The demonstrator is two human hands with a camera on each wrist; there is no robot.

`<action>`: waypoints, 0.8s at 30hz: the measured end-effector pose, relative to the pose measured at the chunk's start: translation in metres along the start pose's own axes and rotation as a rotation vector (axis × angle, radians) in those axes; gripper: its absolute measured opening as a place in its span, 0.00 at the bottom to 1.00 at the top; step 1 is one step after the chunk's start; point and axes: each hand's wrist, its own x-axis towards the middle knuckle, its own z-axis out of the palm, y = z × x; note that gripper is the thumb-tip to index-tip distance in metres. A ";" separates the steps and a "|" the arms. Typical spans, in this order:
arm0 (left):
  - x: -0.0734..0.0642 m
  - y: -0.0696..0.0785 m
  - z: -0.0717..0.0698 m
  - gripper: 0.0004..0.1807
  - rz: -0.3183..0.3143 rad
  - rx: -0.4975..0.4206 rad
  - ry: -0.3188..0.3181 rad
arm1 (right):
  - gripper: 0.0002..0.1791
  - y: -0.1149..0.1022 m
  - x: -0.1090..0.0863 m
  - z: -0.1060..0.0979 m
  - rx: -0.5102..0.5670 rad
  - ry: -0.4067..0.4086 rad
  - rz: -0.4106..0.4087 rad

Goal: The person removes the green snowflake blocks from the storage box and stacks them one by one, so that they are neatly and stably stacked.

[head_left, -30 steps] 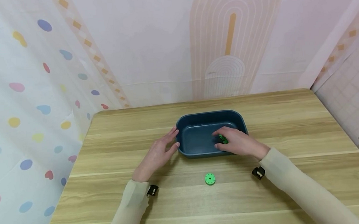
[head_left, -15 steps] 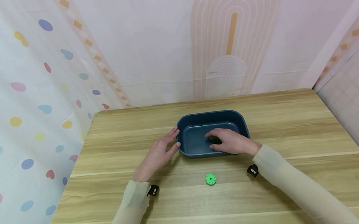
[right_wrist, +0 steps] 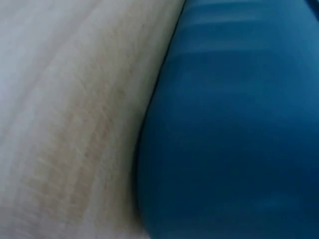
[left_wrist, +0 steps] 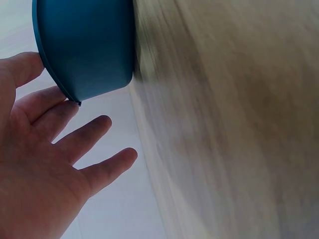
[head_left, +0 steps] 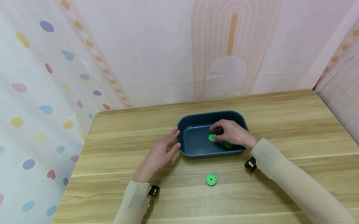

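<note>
A dark blue rectangular tray [head_left: 195, 156] stands on the table. Inside lie a green notched disc [head_left: 212, 137] and, partly under my right palm, another green disc [head_left: 228, 145]. My right hand [head_left: 232, 133] hovers in the tray, thumb and index finger parted, the thumb tip beside the nearer-to-middle disc. Spread fingers of my left hand [head_left: 159, 155] touch the tray's left end; the left wrist view shows fingertips at its rim [left_wrist: 44, 59]. A third green disc [head_left: 211, 180], with a small hole at its centre, lies on the table in front of the tray.
The wooden table [head_left: 127, 129] reaches back to a pale patterned curtain [head_left: 150, 48], with a dotted curtain [head_left: 38, 142] on the left. In the right wrist view the tray's blue outer wall [right_wrist: 224, 124] fills the right side.
My right hand moves left within the tray, then lifts and spreads, and two green discs come into sight on the tray floor. The left hand stays at the tray's left end.
</note>
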 end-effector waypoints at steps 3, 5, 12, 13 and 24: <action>-0.001 0.000 0.000 0.31 0.000 0.000 0.001 | 0.21 0.001 0.002 -0.001 0.007 -0.018 0.027; -0.001 -0.001 0.000 0.31 -0.004 -0.003 0.000 | 0.21 0.002 0.004 -0.001 0.008 -0.031 0.038; -0.002 0.000 -0.001 0.31 -0.012 -0.006 -0.004 | 0.21 0.003 0.009 0.002 -0.027 -0.058 0.029; -0.002 0.000 -0.001 0.31 -0.011 -0.007 -0.003 | 0.21 0.003 0.010 0.002 -0.033 -0.059 0.028; -0.004 0.001 -0.002 0.31 -0.005 -0.013 0.003 | 0.23 0.002 0.009 0.006 -0.079 -0.044 -0.015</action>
